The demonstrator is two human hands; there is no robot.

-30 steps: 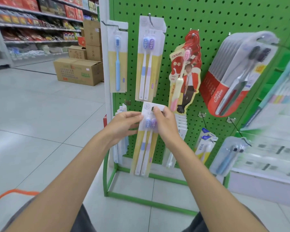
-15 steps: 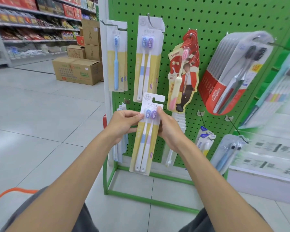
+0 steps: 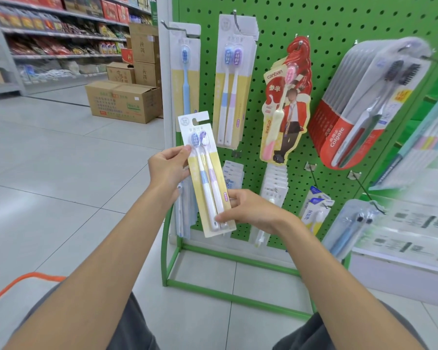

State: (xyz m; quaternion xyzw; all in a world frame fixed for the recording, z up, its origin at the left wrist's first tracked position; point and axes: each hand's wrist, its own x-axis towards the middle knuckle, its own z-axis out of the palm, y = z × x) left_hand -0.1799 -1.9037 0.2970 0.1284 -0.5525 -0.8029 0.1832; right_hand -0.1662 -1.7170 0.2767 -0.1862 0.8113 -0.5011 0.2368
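Toothbrush packs [image 3: 234, 79] on green pegboard [image 3: 326, 26]

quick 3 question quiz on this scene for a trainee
1. The left hand pinches the upper part of the yellow card blister pack of two toothbrushes. What grips its lower end? A) right hand B) a wire hook
2. True or false: that pack hangs on no hook of the green perforated metal pegboard.
3. Fill in: the red and white plastic packs at right read ____.
Key: 1 A; 2 true; 3 Colgate.
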